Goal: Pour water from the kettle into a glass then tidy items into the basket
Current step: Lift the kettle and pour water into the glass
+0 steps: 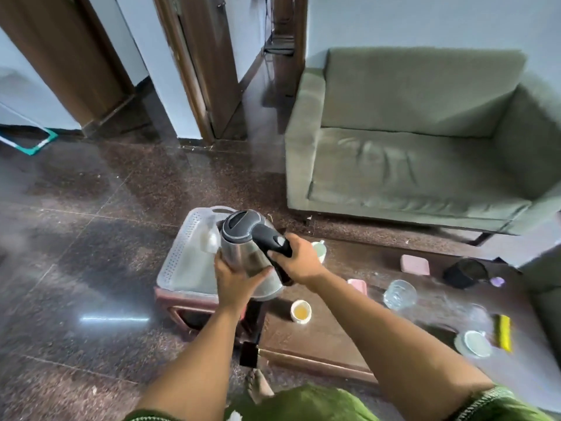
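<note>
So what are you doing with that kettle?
A person holds the steel kettle with both hands: the right hand grips its black handle, and the left hand supports its side. It is over the pale basket at the table's end. A glass and cups stand on the table.

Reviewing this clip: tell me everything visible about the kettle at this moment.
The kettle is an electric type with a shiny steel-looking body, a dark plastic-looking lid that is closed, and a black handle. It is held in the air, tilted, above the translucent plastic basket, its base clear of the low wooden table. The right hand grips the handle, while the left hand supports the body from below with fingers spread on the metal. No water is seen leaving it.
</note>
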Tool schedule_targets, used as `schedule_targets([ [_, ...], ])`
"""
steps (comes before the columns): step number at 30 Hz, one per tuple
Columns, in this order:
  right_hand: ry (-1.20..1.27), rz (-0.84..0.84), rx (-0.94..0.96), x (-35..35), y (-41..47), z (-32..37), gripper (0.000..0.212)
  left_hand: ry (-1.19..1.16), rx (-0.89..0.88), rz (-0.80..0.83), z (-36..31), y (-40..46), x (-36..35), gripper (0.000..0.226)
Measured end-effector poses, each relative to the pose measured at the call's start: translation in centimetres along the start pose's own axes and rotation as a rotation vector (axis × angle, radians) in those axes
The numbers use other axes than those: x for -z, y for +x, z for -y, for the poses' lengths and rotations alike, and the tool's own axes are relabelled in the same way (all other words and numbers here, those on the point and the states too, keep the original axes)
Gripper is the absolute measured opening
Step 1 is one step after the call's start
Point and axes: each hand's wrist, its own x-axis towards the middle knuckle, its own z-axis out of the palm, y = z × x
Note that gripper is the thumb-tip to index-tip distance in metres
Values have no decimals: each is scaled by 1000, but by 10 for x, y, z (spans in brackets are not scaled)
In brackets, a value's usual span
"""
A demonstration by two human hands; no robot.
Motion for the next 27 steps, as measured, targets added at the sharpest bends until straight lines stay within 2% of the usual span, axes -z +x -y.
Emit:
schedule_targets([
  [6,-66,-105,-115,93,-80,-52,27,-134,-85,195,-34,-89,-80,103],
  [9,-6,-274,-230,123,-115,-78,41,-110,-27,392,-42,-123,-120,100],
  [12,69,-394,-356,149,-141,-101,58,-85,76,543,-47,-147,-153,109],
  [15,157,-444,-420,168,-159,-127,64,-36,141,641,-49,-167,-181,119],
  [20,161,-492,-532,184,-171,-173,50,32,234,804,-31,-183,-232,101],
  [24,123,-470,-667,194,-169,-207,52,57,272,915,-18,-189,-268,105],
  [27,118,-511,-729,202,-162,-224,53,44,328,995,-11,-188,-290,97],
])
